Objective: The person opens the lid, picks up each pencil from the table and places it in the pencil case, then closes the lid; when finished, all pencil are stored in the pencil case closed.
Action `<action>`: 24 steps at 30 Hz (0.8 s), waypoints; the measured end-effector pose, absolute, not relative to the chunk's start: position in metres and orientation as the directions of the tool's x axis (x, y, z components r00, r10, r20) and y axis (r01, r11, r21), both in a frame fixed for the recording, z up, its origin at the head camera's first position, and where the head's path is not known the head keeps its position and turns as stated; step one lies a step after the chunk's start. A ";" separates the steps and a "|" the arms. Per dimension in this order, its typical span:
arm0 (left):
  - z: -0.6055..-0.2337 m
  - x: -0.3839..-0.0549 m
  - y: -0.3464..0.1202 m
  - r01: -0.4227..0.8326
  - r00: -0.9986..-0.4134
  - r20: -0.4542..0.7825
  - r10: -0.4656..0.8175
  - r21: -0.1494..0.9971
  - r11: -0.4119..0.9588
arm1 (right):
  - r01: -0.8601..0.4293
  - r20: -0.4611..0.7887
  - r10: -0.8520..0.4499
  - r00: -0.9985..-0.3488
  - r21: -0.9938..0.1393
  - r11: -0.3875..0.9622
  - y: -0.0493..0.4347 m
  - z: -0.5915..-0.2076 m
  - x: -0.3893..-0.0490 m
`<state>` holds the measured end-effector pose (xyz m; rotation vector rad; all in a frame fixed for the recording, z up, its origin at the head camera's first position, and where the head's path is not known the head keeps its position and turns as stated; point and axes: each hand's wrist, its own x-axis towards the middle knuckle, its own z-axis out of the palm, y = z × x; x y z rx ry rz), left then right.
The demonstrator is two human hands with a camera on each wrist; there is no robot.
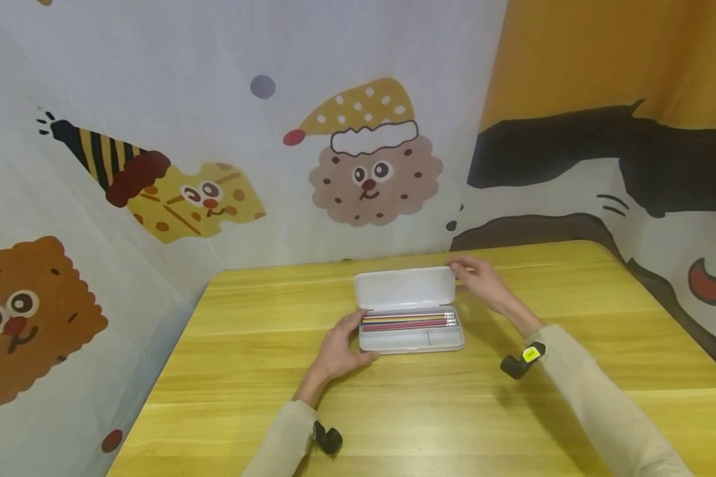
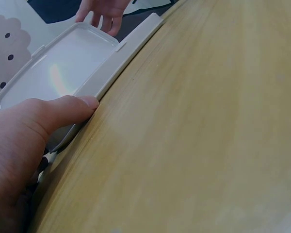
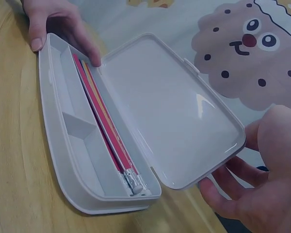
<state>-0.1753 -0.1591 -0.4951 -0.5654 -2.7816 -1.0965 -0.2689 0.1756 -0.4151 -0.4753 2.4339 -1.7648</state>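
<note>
A white pencil case (image 1: 394,342) lies on the table with its lid (image 1: 406,288) raised and leaning back. Several pencils (image 3: 104,116), red and yellow among them, lie side by side in the long rear compartment, their eraser ends to the right. Two front compartments hold nothing. My left hand (image 1: 337,349) grips the case's left end, thumb at the front corner and fingers at the back. At the lid's right edge, my right hand (image 1: 482,283) holds the upper corner, thumb and fingers around the rim; some fingertips are hidden behind the lid.
The yellow wood-grain table (image 1: 244,397) extends around the case on all sides. Behind it hangs a pale cloth (image 1: 215,66) printed with cartoon biscuits and cheese. An orange, black and white printed part (image 1: 573,66) is at the right.
</note>
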 end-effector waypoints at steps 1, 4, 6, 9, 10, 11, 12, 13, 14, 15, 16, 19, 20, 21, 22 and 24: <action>-0.495 -0.175 -0.159 0.377 -0.925 0.226 0.305 0.636 0.674 | -0.185 0.095 -0.304 -0.948 -0.942 0.281 0.175 -0.415 -0.269; -0.495 -0.176 -0.159 0.379 -0.924 0.229 0.305 0.630 0.678 | -0.165 0.080 -0.303 -0.950 -0.950 0.266 0.174 -0.415 -0.269; -0.495 -0.176 -0.159 0.380 -0.924 0.230 0.304 0.628 0.679 | -0.156 0.074 -0.299 -0.951 -0.953 0.260 0.173 -0.415 -0.269; -0.495 -0.176 -0.159 0.381 -0.924 0.234 0.303 0.629 0.678 | -0.153 0.071 -0.303 -0.950 -0.954 0.256 0.173 -0.415 -0.269; -0.495 -0.176 -0.159 0.383 -0.923 0.235 0.303 0.628 0.678 | -0.155 0.072 -0.307 -0.949 -0.955 0.254 0.174 -0.415 -0.269; -0.495 -0.176 -0.159 0.384 -0.923 0.236 0.304 0.627 0.678 | -0.157 0.072 -0.312 -0.947 -0.954 0.255 0.174 -0.415 -0.269; -0.495 -0.176 -0.159 0.384 -0.923 0.237 0.304 0.627 0.677 | -0.158 0.073 -0.317 -0.946 -0.954 0.254 0.175 -0.415 -0.269; -0.495 -0.176 -0.159 0.384 -0.923 0.237 0.303 0.628 0.677 | -0.160 0.073 -0.321 -0.944 -0.954 0.253 0.175 -0.415 -0.268; -0.495 -0.176 -0.159 0.382 -0.923 0.236 0.302 0.629 0.677 | -0.160 0.072 -0.327 -0.942 -0.954 0.252 0.176 -0.414 -0.268; -0.495 -0.176 -0.159 0.380 -0.924 0.235 0.300 0.630 0.677 | -0.161 0.072 -0.333 -0.940 -0.955 0.250 0.177 -0.414 -0.268; -0.494 -0.176 -0.159 0.377 -0.926 0.233 0.299 0.631 0.677 | -0.163 0.072 -0.339 -0.938 -0.955 0.249 0.177 -0.413 -0.267; -0.494 -0.175 -0.159 0.368 -0.929 0.229 0.291 0.637 0.677 | -0.165 0.069 -0.354 -0.933 -0.954 0.249 0.179 -0.412 -0.265; -0.494 -0.175 -0.159 0.367 -0.930 0.229 0.287 0.640 0.675 | -0.167 0.068 -0.359 -0.931 -0.953 0.252 0.180 -0.411 -0.264; -0.494 -0.175 -0.159 0.365 -0.931 0.231 0.284 0.644 0.673 | -0.169 0.069 -0.364 -0.929 -0.953 0.252 0.180 -0.410 -0.263; -0.494 -0.174 -0.159 0.363 -0.932 0.230 0.282 0.647 0.671 | -0.171 0.068 -0.368 -0.927 -0.952 0.254 0.180 -0.410 -0.262; -0.494 -0.173 -0.159 0.356 -0.934 0.229 0.275 0.653 0.668 | -0.174 0.068 -0.373 -0.925 -0.950 0.260 0.181 -0.409 -0.261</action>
